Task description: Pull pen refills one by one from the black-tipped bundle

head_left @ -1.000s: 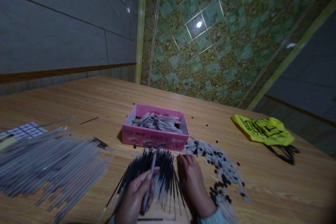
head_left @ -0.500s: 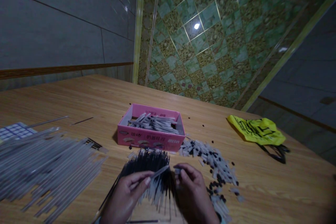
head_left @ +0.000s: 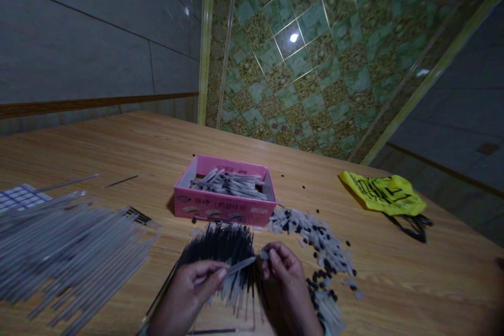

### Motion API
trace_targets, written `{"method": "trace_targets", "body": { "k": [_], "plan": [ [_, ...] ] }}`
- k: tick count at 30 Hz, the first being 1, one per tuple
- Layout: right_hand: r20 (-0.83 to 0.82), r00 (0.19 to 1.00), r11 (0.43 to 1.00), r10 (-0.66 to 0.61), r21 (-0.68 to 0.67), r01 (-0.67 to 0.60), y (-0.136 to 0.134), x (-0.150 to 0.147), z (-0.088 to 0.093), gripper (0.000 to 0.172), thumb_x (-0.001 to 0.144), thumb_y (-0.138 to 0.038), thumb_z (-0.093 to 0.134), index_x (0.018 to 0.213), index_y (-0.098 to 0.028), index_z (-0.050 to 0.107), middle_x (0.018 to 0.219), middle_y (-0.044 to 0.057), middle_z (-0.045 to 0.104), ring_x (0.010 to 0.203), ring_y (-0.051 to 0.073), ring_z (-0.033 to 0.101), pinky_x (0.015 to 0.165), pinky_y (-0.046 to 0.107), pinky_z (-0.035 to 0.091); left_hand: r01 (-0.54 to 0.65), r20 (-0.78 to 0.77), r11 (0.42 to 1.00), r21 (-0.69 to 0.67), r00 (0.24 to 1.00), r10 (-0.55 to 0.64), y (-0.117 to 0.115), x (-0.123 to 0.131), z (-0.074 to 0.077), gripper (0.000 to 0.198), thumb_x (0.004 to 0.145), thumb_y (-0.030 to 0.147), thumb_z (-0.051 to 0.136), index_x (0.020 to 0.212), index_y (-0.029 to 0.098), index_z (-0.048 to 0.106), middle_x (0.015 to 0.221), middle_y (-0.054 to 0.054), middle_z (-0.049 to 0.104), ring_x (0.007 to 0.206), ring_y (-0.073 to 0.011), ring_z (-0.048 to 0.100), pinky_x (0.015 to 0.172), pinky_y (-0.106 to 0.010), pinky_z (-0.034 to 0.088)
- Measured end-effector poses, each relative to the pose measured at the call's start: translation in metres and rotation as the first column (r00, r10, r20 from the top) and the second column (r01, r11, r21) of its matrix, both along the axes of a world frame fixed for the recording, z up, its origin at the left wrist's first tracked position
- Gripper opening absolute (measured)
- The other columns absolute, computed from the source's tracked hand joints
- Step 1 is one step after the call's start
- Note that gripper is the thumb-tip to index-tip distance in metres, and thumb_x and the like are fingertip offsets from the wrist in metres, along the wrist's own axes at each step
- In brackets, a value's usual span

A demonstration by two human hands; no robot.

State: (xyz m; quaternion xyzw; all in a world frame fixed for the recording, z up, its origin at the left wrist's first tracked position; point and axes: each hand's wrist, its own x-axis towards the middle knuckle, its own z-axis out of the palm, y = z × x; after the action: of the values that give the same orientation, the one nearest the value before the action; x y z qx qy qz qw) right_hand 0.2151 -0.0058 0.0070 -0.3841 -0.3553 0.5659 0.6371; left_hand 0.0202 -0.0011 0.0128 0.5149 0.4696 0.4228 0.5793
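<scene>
My left hand is closed on a slim translucent tube, whose free end points right. Facing that end, my right hand pinches a small translucent piece between thumb and fingers. A narrow gap lies between the tube and the piece. Beneath and between both hands is a heap of thin black rods with pale ends toward me. Just beyond the heap stands an open pink box, holding many short whitish sticks with dark parts.
Long clear tubes cover the table's left side beside a checked cloth. Small white and black pieces lie scattered right of my right hand. Farther right is a yellow bag with black straps. Tiled walls bound the table's back.
The tube in my left hand has tipped down to a flatter angle. My right fingers have shifted slightly around the small piece. Both hands stay over the black rods.
</scene>
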Motion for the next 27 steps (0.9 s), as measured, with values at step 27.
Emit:
{"method": "trace_targets", "body": {
  "k": [27],
  "plan": [
    [0.207, 0.975, 0.992, 0.082, -0.108, -0.061, -0.008, -0.003, -0.004, 0.022, 0.065, -0.030, 0.073, 0.062, -0.012, 0.060, 0.044, -0.003, 0.052, 0.037, 0.005, 0.040, 0.039, 0.017, 0.027, 0.120, -0.454, 0.872, 0.474, 0.882, 0.125, -0.018, 0.010, 0.003, 0.018, 0.079, 0.021, 0.054, 0.084, 0.022, 0.071, 0.072, -0.004, 0.066, 0.068, -0.0175, 0.062, 0.061, -0.026, 0.048]
  ]
}}
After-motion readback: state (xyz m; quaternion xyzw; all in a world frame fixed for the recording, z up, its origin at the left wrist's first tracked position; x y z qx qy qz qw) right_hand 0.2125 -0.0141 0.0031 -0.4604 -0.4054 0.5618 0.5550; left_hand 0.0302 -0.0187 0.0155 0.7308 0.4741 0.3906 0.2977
